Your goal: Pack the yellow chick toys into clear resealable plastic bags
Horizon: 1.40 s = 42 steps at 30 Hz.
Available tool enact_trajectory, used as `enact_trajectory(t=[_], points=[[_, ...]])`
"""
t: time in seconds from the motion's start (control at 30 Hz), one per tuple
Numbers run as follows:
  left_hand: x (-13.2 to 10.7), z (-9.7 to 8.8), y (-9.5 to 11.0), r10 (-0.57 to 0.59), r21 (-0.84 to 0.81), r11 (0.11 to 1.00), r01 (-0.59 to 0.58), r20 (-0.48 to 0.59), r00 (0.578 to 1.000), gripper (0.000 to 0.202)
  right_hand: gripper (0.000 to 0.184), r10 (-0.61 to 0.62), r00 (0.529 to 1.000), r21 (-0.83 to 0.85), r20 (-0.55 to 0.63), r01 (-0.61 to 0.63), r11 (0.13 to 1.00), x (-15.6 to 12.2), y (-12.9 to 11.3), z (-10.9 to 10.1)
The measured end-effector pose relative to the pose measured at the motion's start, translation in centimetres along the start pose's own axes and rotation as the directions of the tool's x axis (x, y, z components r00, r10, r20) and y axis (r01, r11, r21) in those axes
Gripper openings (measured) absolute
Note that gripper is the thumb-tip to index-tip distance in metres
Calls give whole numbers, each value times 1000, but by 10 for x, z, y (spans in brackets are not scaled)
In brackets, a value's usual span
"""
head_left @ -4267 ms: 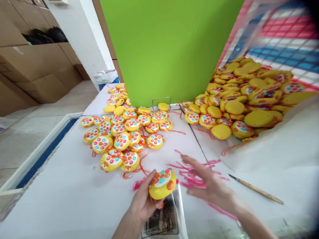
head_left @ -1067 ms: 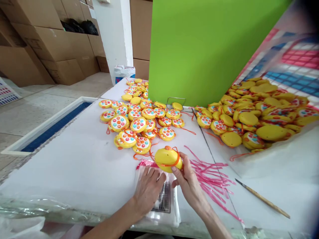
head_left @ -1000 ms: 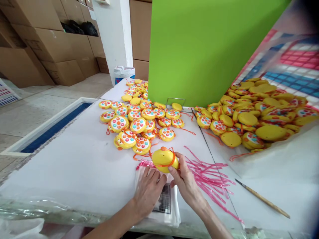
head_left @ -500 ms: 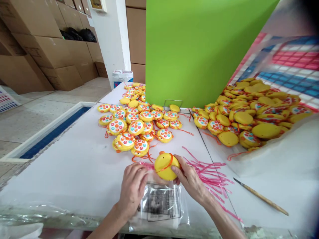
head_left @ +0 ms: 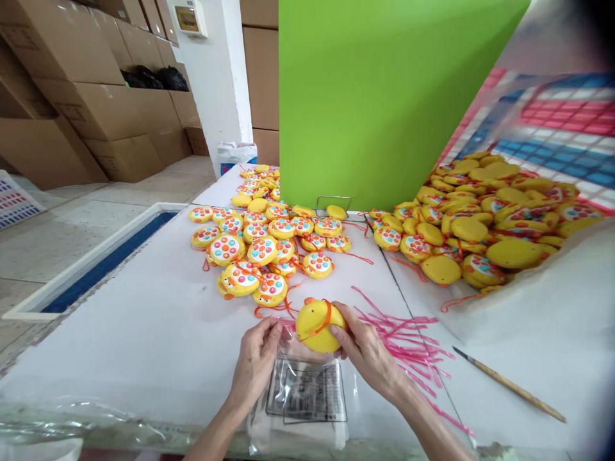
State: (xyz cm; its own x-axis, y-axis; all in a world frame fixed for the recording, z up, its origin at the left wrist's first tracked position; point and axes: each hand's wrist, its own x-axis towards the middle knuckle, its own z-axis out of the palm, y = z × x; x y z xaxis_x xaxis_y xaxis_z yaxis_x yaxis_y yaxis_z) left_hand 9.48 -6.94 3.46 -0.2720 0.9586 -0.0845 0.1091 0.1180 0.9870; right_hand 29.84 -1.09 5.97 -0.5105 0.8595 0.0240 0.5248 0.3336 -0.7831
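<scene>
Between the thumb and fingers of my right hand [head_left: 362, 342] is a round yellow toy [head_left: 312, 330], its plain back towards me and an orange cord across it. My left hand [head_left: 257, 355] is closed in a pinch at the top edge of a clear plastic bag [head_left: 302, 438] with black print. The bag lies flat at the table's front, its upper part just below the toy. Several matching toys [head_left: 263, 250], with white faces and coloured dots, are heaped beyond my hands. Pink plastic strips [head_left: 403, 346] lie right of my right hand.
A thin knife with a wooden handle [head_left: 514, 384] rests at the right. Behind it, a large pile of yellow toys [head_left: 468, 227] spills from a white sack [head_left: 542, 314]. A green panel [head_left: 384, 96] stands at the back; cardboard boxes [head_left: 86, 109] are stacked far left.
My left fingers have drawn together into a pinch at the bag's top edge. My right hand still holds the toy, almost unmoved. The view has tilted slightly upward.
</scene>
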Motion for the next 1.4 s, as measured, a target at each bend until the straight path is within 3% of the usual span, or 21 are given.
enact_trajectory(t=[0.13,0.2,0.37,0.43,0.53,0.6,0.77,0.87,1.03,1.17,1.4], points=[[5,6,-5,27,31,999,-27,2,1000,29,37,-53,986,-235,156,89,968,1,-11,-8],[5,10,-3,41,38,998,-42,9,999,28,34,-78,958,-249,276,149,957,4,-18,-14],[5,17,8,49,72,996,-51,23,999,28,25,-148,881,-216,449,268,939,13,-27,-13],[6,19,8,52,90,995,-53,11,999,29,26,-119,878,-352,464,307,884,12,-30,-6],[7,20,4,21,26,999,-21,26,999,29,21,-102,907,-615,408,356,704,7,-36,3],[7,21,1,-7,-24,1000,7,35,999,28,19,-138,923,-673,360,359,647,5,-40,6],[7,22,-2,43,24,999,-43,3,999,27,15,-291,927,-475,235,371,798,6,-38,14],[8,23,-3,72,55,996,-70,-31,997,28,16,-240,937,-377,254,324,868,5,-30,21],[8,26,-5,23,-44,999,-25,-31,999,28,38,-167,957,-277,238,231,933,1,-24,24],[9,28,-5,36,-64,997,-42,-92,995,26,27,-104,976,-361,191,168,917,4,-21,25],[10,26,0,18,-64,998,-25,-100,995,28,4,-89,962,-178,257,138,974,18,-18,25]])
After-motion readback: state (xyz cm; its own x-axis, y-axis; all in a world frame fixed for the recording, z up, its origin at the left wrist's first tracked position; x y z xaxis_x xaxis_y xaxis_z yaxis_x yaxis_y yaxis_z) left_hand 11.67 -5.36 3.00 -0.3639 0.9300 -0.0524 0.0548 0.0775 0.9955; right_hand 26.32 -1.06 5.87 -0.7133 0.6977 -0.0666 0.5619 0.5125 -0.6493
